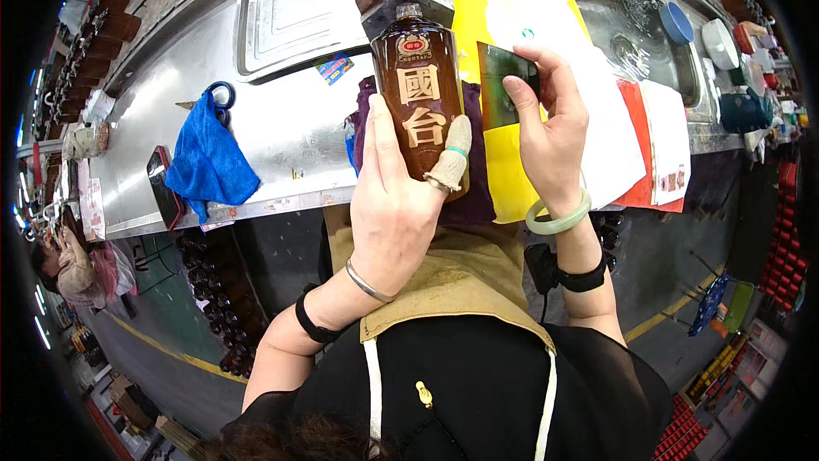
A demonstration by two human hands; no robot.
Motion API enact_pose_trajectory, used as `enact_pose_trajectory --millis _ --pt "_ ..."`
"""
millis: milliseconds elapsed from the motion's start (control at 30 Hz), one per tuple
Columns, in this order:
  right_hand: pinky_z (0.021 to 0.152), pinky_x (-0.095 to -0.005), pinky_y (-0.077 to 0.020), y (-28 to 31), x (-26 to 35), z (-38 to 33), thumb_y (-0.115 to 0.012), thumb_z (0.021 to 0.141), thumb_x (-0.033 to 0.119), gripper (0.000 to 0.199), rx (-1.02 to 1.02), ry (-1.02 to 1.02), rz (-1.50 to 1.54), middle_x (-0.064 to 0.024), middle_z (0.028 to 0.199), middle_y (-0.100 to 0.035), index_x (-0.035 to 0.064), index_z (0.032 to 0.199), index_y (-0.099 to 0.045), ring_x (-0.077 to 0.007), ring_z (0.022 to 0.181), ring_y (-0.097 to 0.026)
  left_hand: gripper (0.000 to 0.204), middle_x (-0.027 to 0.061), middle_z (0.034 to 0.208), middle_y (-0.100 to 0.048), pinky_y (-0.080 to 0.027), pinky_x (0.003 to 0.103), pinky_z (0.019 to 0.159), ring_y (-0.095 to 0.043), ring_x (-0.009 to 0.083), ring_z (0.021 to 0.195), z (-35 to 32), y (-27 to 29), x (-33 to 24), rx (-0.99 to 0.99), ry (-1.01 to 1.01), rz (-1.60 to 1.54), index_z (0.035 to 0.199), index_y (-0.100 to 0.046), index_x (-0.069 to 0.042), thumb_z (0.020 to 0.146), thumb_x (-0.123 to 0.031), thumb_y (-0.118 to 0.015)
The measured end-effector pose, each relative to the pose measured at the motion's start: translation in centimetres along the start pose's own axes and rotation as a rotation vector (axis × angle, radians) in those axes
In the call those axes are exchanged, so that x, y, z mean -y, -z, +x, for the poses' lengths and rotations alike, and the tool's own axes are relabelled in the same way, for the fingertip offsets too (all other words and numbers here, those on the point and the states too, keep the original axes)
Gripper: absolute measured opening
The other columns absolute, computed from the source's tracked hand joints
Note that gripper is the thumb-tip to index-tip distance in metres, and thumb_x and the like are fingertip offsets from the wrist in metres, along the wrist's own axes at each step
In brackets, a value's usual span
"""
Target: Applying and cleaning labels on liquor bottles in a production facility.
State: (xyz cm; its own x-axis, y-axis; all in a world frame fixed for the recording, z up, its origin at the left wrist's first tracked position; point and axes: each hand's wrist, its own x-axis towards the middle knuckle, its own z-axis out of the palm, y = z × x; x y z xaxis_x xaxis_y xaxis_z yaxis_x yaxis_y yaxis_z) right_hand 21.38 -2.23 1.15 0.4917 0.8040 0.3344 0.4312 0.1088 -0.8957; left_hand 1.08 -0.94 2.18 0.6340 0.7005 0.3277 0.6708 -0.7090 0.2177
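Observation:
A brown glass bottle [431,90] with large pale lettering and a small red emblem lies on a dark purple cloth [479,175], its neck pointing away from me. My left hand [395,205] is closed round its lower part, fingers along the left side. The thumb, in a cloth finger cover [450,158], presses on the right side. Just right of the bottle, my right hand [553,124] pinches the right edge of a dark green see-through sheet [499,98] between thumb and fingers. Yellow and white paper lies beneath it.
A blue cloth [213,162] and blue-handled scissors [223,96] lie at left, beside a phone-like dark object [162,179]. A metal tray [303,13] stands behind. At right are a sink [636,43], a blue bowl [676,23] and red and white papers [665,150].

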Motion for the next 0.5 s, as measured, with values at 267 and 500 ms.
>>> enact_pose_trajectory --millis 267,500 --pt "0.086 -0.0287 -0.0533 2.0 0.8 2.2 -0.067 0.101 0.001 0.034 0.068 0.098 0.0 -0.0075 0.102 -0.072 0.0038 0.134 -0.065 -0.0138 0.096 -0.066 0.113 0.0272 0.139 -0.043 -0.048 0.051 0.104 -0.054 0.0442 0.117 1.9 1.3 3.8 -0.024 -0.003 -0.441 0.158 -0.048 -0.006 0.069 -0.061 -0.09" --pt "0.08 -0.0311 -0.0525 -0.6 4.5 5.5 -0.076 0.082 -0.006 0.029 0.125 0.791 -0.378 -0.0026 0.098 -0.078 0.0099 0.105 -0.082 -0.0215 0.085 -0.064 0.108 0.0325 0.157 -0.041 -0.035 0.05 0.121 -0.043 0.0481 0.145 1.1 -2.3 6.7 -0.118 0.114 -0.712 0.156 -0.045 0.007 0.097 -0.084 -0.036"
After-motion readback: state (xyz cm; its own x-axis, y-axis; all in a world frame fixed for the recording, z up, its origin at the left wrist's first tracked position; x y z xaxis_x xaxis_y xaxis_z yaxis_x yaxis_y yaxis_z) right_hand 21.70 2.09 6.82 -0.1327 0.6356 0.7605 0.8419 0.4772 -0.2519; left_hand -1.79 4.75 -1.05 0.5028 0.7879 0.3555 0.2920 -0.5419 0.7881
